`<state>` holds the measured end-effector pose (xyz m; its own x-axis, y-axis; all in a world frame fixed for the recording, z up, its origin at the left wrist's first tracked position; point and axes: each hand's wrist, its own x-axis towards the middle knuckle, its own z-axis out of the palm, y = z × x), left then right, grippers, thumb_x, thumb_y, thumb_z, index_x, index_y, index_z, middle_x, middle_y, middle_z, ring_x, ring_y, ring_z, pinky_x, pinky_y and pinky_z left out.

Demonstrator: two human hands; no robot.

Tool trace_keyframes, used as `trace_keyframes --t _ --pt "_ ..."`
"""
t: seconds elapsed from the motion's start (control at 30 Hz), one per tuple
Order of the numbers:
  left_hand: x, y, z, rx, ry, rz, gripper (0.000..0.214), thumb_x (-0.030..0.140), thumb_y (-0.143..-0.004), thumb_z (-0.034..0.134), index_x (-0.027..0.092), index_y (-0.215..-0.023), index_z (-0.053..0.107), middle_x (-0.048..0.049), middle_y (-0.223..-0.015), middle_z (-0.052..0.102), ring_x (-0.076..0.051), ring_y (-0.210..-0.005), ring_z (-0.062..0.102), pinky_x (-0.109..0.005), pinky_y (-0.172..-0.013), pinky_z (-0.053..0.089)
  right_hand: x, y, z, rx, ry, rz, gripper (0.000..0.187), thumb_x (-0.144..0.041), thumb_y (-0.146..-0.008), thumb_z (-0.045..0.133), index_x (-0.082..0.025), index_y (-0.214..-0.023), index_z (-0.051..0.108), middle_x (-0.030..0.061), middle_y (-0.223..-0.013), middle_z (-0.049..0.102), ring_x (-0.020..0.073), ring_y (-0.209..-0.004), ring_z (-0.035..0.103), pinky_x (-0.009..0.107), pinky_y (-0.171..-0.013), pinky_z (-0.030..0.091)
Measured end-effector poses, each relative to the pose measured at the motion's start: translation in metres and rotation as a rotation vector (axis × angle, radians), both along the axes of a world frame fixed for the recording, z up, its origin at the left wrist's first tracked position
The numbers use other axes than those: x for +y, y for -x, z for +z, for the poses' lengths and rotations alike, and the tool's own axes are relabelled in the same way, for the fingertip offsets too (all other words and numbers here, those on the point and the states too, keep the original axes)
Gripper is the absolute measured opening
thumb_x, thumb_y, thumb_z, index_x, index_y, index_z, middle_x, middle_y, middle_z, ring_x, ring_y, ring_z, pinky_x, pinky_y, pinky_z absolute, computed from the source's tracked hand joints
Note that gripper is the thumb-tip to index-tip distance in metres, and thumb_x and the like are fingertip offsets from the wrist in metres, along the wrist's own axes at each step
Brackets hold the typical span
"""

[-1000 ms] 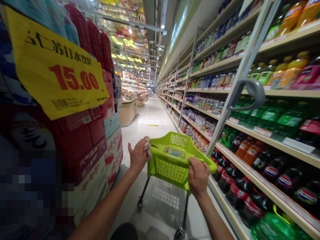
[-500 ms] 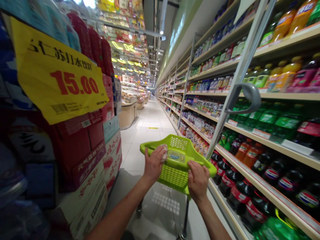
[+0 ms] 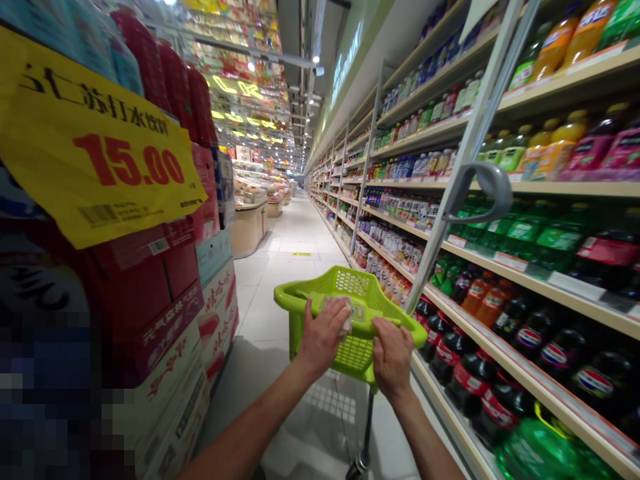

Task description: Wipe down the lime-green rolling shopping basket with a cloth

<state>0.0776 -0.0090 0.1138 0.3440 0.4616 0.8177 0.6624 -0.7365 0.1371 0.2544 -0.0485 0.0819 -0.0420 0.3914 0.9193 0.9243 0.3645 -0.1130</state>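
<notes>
A lime-green shopping basket on wheels [image 3: 350, 287] stands in the aisle right in front of me. My left hand [image 3: 323, 337] is closed on a small white cloth [image 3: 344, 320] and presses it against the near rim of the basket, over the label in the middle. Just to its right, my right hand [image 3: 391, 357] grips that same near rim. A long grey pull handle [image 3: 475, 180] rises from the basket up to the right.
Shelves of drink bottles [image 3: 500, 313] run along the right side. On the left stand stacked red cartons [image 3: 165, 293] with a yellow 15.00 price sign [image 3: 100, 160]. The tiled aisle floor [image 3: 295, 240] stretches ahead between them.
My left hand with the cloth slid rightward along the basket's near rim, from its left corner to the middle. The right hand kept its grip.
</notes>
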Motion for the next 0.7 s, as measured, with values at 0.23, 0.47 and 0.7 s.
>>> trace_keyframes --t 0.23,0.47,0.7 --pt "0.019 0.02 0.015 -0.231 0.22 0.199 0.038 0.009 -0.076 0.039 0.021 -0.11 0.051 -0.008 -0.115 0.061 -0.021 -0.108 0.054 -0.057 -0.104 0.013 0.0 0.001 0.004 0.022 -0.003 0.002 0.034 -0.021 -0.085 0.037 -0.021 -0.117 0.048 0.0074 -0.105 0.063 0.0203 -0.1 0.056 0.043 -0.094 0.029" --pt "0.01 -0.027 0.019 0.006 0.253 -0.028 0.048 0.015 -0.076 0.043 0.02 -0.124 0.042 -0.01 -0.122 0.056 -0.022 -0.112 0.051 -0.053 -0.104 0.021 0.012 0.04 0.041 0.042 0.165 0.143 0.046 -0.021 -0.082 0.039 -0.016 -0.128 0.039 0.0136 -0.131 0.045 0.0231 -0.122 0.04 0.042 -0.094 0.037" --pt "0.024 0.027 0.006 0.253 0.197 0.033 0.059 0.031 -0.069 0.059 0.021 -0.124 0.042 -0.0127 -0.13 0.048 -0.029 -0.123 0.039 -0.056 -0.101 0.022 0.023 0.045 0.055 -0.144 0.422 0.141 0.048 -0.015 -0.069 0.055 -0.018 -0.117 0.051 0.0127 -0.13 0.046 0.0277 -0.118 0.042 0.048 -0.094 0.035"
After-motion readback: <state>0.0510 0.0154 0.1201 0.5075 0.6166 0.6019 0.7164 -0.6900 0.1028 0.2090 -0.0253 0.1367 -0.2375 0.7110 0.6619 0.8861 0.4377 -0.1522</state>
